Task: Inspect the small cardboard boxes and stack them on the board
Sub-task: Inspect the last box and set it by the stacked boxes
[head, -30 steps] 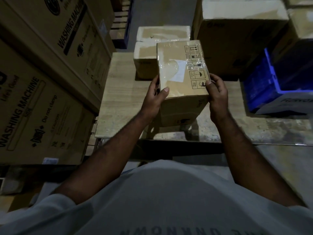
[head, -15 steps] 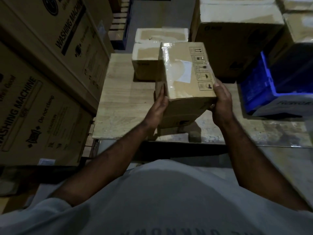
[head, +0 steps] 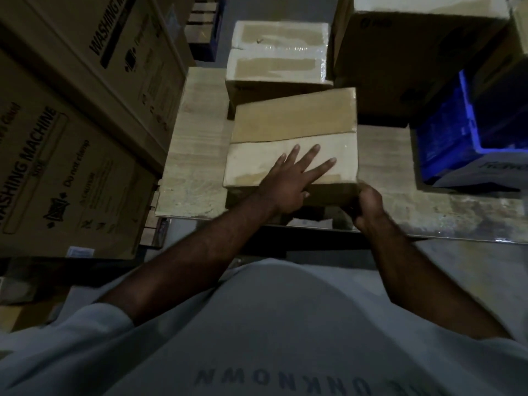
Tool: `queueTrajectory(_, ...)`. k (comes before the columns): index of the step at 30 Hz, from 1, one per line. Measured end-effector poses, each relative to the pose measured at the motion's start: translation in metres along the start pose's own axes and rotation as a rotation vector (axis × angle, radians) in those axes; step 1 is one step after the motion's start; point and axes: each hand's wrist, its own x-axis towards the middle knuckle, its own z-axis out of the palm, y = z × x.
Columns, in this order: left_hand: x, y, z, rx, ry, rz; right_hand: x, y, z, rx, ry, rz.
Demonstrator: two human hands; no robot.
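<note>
A small taped cardboard box (head: pixel 294 130) is held over the near part of the wooden board (head: pixel 197 155), its flap side facing up. My left hand (head: pixel 291 178) lies flat on the box's top with fingers spread. My right hand (head: pixel 367 208) grips the box's near right bottom corner, fingers curled under it. Whether the box touches the board is hidden. A second small taped box (head: pixel 277 58) stands on the board just behind it.
Large washing-machine cartons (head: pixel 71 155) wall in the left side. A big brown carton (head: pixel 414 61) stands at the back right, and a blue crate (head: pixel 468 138) sits on the board's right. The board's left strip and near right part are bare.
The box has been turned from its label face to its flap face and lowered toward the board. My left hand moved from the box's side onto its top.
</note>
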Motion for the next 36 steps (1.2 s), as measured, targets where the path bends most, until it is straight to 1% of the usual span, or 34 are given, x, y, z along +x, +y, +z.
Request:
queueTrajectory(3,0.001,-0.004,0.016,0.091,-0.058,0.041,-0.003,-0.009,-0.006,-0.105,-0.021,0.027)
queueTrajectory(6,-0.005,-0.016,0.028,0.119,-0.096,0.067,0.0,-0.017,-0.012,-0.093,-0.065,0.025)
queueTrajectory(8,-0.012,-0.024,0.031,0.138,-0.094,0.08,0.003,-0.02,-0.014,-0.086,-0.038,0.03)
queueTrajectory(9,-0.014,-0.028,0.031,0.137,-0.093,0.079,0.003,-0.021,-0.014,-0.117,-0.028,0.002)
queueTrajectory(10,-0.016,-0.033,0.03,0.127,-0.087,0.069,0.004,-0.02,-0.016,-0.166,-0.005,-0.083)
queueTrajectory(12,-0.02,-0.044,0.025,0.106,-0.072,0.027,0.001,-0.018,-0.017,-0.323,0.042,-0.339)
queueTrajectory(13,-0.02,-0.049,0.021,0.098,-0.067,-0.005,0.0,-0.015,-0.018,-0.448,0.068,-0.478)
queueTrajectory(15,-0.02,-0.059,0.015,0.078,-0.048,-0.082,-0.01,-0.014,-0.013,-0.714,0.066,-0.723)
queueTrajectory(16,-0.019,-0.063,0.012,0.07,-0.035,-0.12,-0.012,-0.013,-0.01,-0.85,0.042,-0.811)
queueTrajectory(17,-0.019,-0.067,0.012,0.064,-0.032,-0.155,-0.012,-0.01,-0.007,-1.002,0.017,-0.856)
queueTrajectory(20,-0.023,-0.078,0.015,0.072,-0.074,-0.237,-0.006,-0.006,0.0,-1.405,-0.036,-0.909)
queueTrajectory(23,-0.026,-0.082,0.022,0.138,-0.085,-0.24,0.0,-0.002,0.005,-1.614,-0.002,-0.915)
queueTrajectory(27,-0.026,-0.081,0.027,0.164,-0.053,-0.236,0.001,0.003,0.005,-1.673,0.044,-0.935)
queueTrajectory(36,-0.023,-0.082,0.029,0.147,-0.043,-0.259,-0.002,-0.001,0.006,-1.713,0.012,-0.897)
